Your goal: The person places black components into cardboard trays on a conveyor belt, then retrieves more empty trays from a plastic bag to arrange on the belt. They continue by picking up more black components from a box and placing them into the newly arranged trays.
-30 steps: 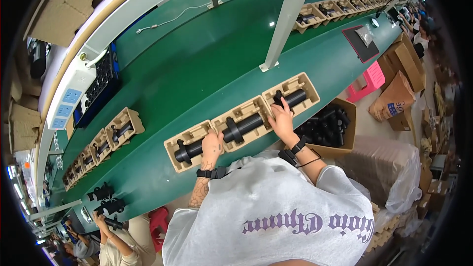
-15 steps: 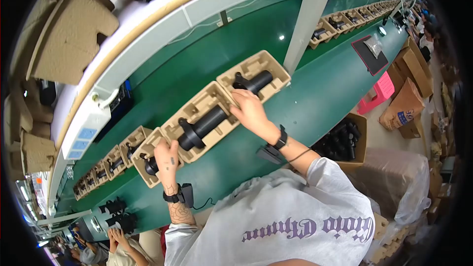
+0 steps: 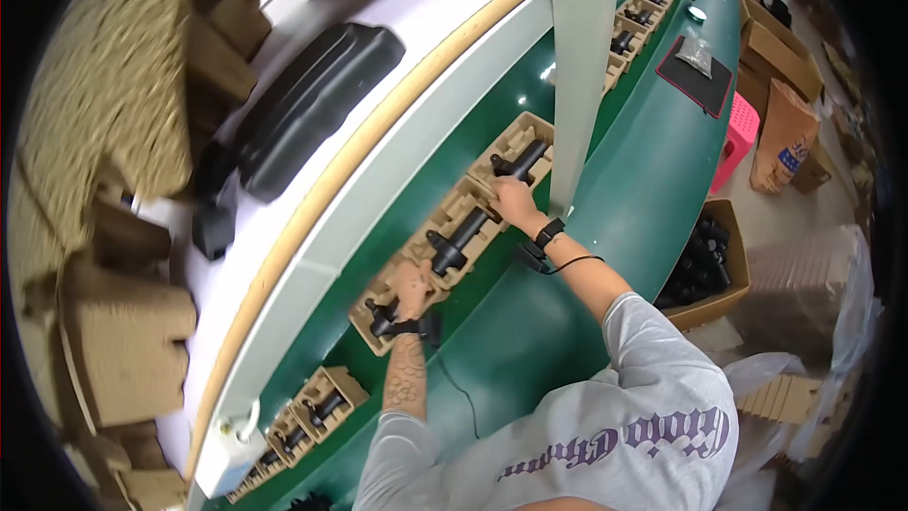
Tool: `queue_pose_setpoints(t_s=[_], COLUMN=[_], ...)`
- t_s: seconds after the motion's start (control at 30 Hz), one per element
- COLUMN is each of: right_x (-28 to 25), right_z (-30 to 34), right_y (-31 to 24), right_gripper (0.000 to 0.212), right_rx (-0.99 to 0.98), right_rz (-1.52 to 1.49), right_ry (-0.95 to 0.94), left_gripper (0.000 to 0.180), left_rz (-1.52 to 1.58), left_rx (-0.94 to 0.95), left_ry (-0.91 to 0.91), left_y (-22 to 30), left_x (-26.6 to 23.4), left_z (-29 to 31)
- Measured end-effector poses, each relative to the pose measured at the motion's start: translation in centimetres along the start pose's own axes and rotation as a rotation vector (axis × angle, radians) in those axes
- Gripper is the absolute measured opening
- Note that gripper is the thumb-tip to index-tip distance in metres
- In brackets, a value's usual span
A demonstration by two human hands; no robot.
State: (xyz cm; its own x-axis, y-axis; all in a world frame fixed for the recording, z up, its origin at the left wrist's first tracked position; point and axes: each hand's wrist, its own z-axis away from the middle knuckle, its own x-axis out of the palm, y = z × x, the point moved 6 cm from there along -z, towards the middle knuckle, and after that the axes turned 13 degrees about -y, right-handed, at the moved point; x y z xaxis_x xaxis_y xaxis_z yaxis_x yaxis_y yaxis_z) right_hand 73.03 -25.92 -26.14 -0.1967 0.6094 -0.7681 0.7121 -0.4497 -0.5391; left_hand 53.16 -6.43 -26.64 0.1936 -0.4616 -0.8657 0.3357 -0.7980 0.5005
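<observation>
Gripping a slanting row of three rectangular, moulded, cardboard-like brown trays (image 3: 445, 220) mid-frame, two hands hold on at the seams: left hand (image 3: 411, 289) between lower and middle trays, right hand (image 3: 514, 202) between middle and upper. Each cradles one black tubular part (image 3: 463, 235), three altogether; the left fingertips look too blurred to place. A smooth green table (image 3: 643, 208) spans centre-right.

From my end I see ornate purple lettering (image 3: 619, 447) upside down across the grey shirt (image 3: 558, 424) at the lower right of the frame. Toward the right edge, a brown sack (image 3: 787, 123) carries blue print (image 3: 789, 155) too small for me to make out.
</observation>
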Motion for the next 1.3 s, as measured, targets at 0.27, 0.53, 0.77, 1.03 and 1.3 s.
queue_pose_setpoints(t_s=[0.27, 0.53, 0.77, 1.03, 1.3], right_x=[-1.0, 0.8, 4.7, -3.1, -6.8], right_z=[0.8, 7.4, 28.1, 25.9, 2.0], right_y=[-1.9, -9.9, -12.3, -6.9, -0.5], right_gripper=[0.023, 0.042, 0.046, 0.028, 0.028], right_rx=[0.188, 0.033, 0.188, 0.300, 0.072], right_rz=[0.119, -0.036, -0.082, -0.361, -0.150], right_ry=[0.167, 0.321, -0.152, 0.387, 0.014], left_gripper=[0.047, 0.044, 0.040, 0.046, 0.048], left_rz=[0.101, 0.177, -0.004, -0.022, 0.064], left_rx=[-0.118, 0.102, 0.095, -0.059, -0.201], left_ry=[-0.039, 0.159, 0.063, -0.027, -0.188], left_y=[-0.7, -2.7, 0.3, 0.6, -3.9], left_x=[1.5, 2.2, 0.7, 0.2, 1.3], left_z=[-0.8, -0.5, -0.6, -0.3, 0.1])
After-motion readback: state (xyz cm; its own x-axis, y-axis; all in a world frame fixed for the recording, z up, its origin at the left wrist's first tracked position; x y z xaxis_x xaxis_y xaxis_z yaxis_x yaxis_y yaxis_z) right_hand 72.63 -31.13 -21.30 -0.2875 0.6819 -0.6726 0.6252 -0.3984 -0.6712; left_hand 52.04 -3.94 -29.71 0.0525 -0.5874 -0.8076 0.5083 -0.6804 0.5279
